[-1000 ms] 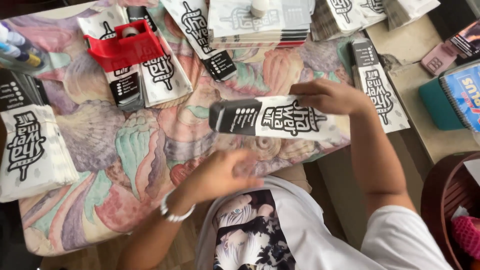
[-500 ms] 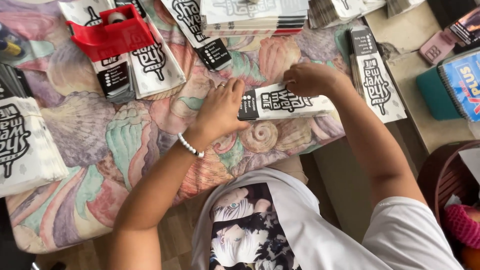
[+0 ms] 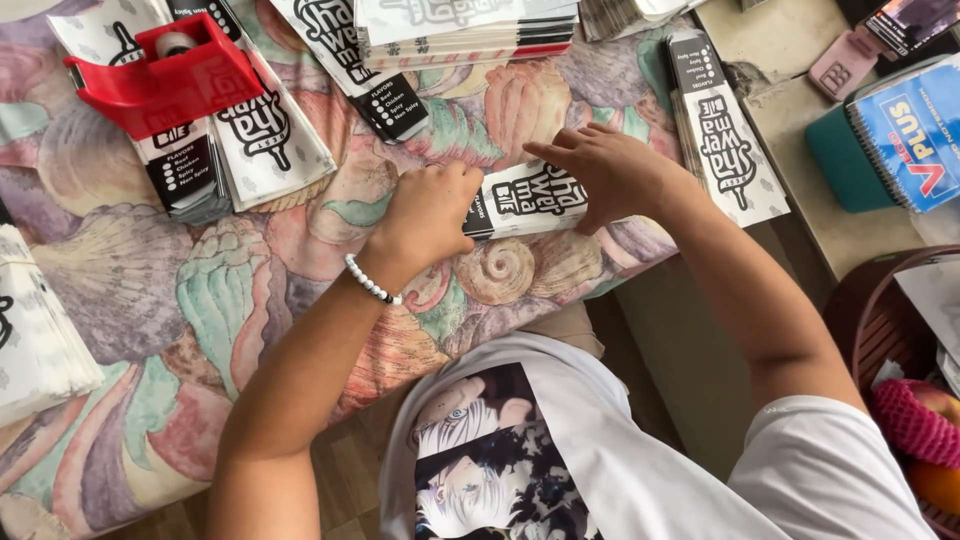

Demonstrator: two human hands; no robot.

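Head view, looking down on a bench [image 3: 150, 300] covered with a cloth patterned in pastel seashells. At the upper left of the frame a red tape dispenser [image 3: 165, 75] rests on a fanned pile of white printed paper sleeves [image 3: 265, 135]; at the top centre lies a flat stack of sleeves [image 3: 465, 25], at the upper right another sleeve pile [image 3: 725, 145], and at the left edge a further bundle [image 3: 35, 335]. A teal box bearing a spiral notebook [image 3: 915, 130] occupies the right edge, with a dark basket [image 3: 875, 320] holding fruit below it. At centre, a single white paper sleeve with a black end [image 3: 530, 200] lies flat on the cloth. The left hand [image 3: 430, 215], a white bead bracelet [image 3: 372, 282] at its wrist, is curled into a loose fist and presses on the black end, hiding part of it. The right hand [image 3: 610, 170], fingers extended and close together, presses flat on the sleeve's upper right portion.
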